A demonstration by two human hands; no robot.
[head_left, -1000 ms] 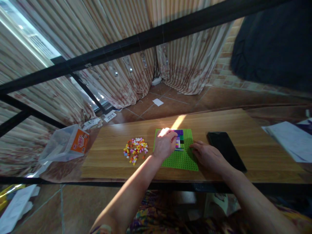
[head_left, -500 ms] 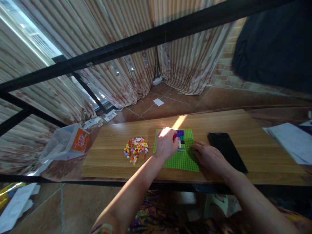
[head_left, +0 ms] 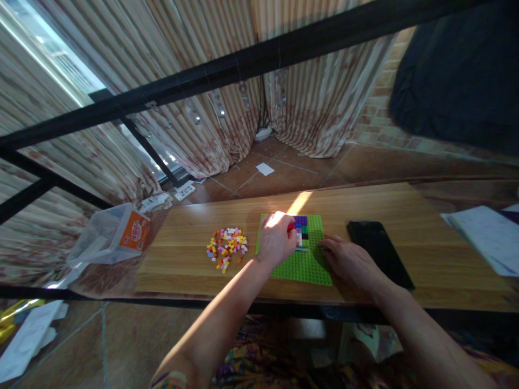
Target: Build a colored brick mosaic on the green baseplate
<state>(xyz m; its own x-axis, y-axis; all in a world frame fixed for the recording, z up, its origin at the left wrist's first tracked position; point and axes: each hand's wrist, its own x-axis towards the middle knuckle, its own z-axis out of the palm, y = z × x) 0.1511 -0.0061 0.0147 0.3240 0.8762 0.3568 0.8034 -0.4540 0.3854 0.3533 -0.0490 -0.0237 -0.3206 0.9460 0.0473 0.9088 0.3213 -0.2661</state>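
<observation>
A green studded baseplate (head_left: 302,270) lies on the wooden table. Purple, green, white and black toy bricks (head_left: 300,221) are pressed together on its upper part. My left hand (head_left: 278,237) reaches over the plate's left half, fingers curled and closed at the left side of these bricks. A bit of a red brick (head_left: 291,227) shows at its fingertips; the rest is covered. At the plate's right edge my right hand (head_left: 348,260) rests low, its fingertips gripping the rim. To the left of the plate is a loose pile of small coloured bricks (head_left: 227,246).
A black phone (head_left: 379,254) lies right of my right hand. Papers (head_left: 482,237) are at the far right. A clear plastic box (head_left: 103,235) with an orange label stands off the table's left end. A dark metal bar (head_left: 227,67) crosses before the curtains.
The view has shifted very slightly. Both hands keep practically the same places on the baseplate, and the bricks look unchanged.
</observation>
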